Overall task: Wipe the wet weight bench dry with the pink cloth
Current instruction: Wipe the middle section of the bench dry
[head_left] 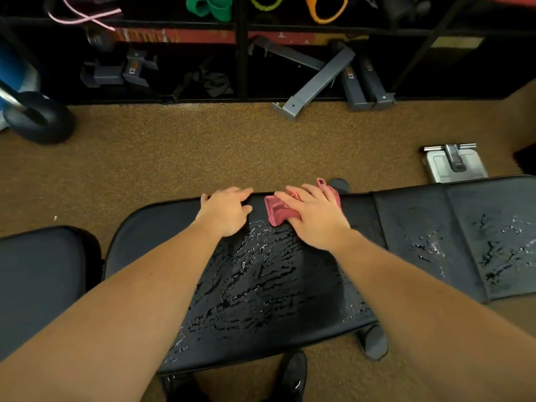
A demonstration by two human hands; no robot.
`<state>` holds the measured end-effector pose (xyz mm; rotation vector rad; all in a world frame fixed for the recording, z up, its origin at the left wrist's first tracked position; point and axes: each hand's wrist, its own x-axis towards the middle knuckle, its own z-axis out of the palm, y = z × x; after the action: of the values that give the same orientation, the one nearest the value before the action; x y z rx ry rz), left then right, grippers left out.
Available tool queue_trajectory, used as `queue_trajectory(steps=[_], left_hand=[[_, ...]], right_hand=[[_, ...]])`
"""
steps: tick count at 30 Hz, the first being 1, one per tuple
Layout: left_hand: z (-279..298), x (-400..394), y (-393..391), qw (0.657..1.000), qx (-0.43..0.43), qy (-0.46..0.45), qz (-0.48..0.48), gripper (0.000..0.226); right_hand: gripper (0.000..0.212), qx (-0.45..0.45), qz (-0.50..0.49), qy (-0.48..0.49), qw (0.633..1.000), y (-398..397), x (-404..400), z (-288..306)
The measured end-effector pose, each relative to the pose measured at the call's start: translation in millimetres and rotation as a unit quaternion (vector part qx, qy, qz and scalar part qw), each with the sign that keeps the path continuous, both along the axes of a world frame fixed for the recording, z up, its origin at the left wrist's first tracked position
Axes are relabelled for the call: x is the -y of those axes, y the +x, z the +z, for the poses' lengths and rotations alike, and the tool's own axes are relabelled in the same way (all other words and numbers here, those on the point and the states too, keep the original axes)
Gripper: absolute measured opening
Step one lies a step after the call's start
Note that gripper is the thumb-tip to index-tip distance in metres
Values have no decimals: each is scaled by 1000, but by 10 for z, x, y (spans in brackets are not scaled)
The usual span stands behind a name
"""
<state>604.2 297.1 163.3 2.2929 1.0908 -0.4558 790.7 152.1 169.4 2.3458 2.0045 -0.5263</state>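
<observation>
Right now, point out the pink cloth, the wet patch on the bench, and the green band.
pink cloth (pixel 277 213), head view, bunched left end.
wet patch (pixel 261 274), head view, beaded middle.
green band (pixel 210 7), head view, loop's middle.

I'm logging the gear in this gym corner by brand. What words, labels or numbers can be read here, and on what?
None can be read.
Small orange-and-white stickers on the grey steel rack parts on the lower shelf: too small and blurred to read.
Red strip with worn pale marks along the shelf edge: illegible.
Weight bench, pink cloth and silver scale: no lettering shows.
</observation>
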Motion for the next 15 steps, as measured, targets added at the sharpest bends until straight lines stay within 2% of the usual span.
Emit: queue_trajectory(steps=[3,6,11,15], left_hand=[[4,6,-28,1000,-4,1,-3,53],[58,-15,-21,1000,-8,-13,1,53],[104,-15,-7,1000,-6,-21,7,52],[100,-37,-16,1000,-2,-24,9,52]], right_hand=[[55,4,-4,11,1000,54,86,-39],[56,4,30,-9,1000,351,202,58],[62,12,24,-15,1000,834,486,145],[65,-10,-67,-26,997,1237,493,263]])
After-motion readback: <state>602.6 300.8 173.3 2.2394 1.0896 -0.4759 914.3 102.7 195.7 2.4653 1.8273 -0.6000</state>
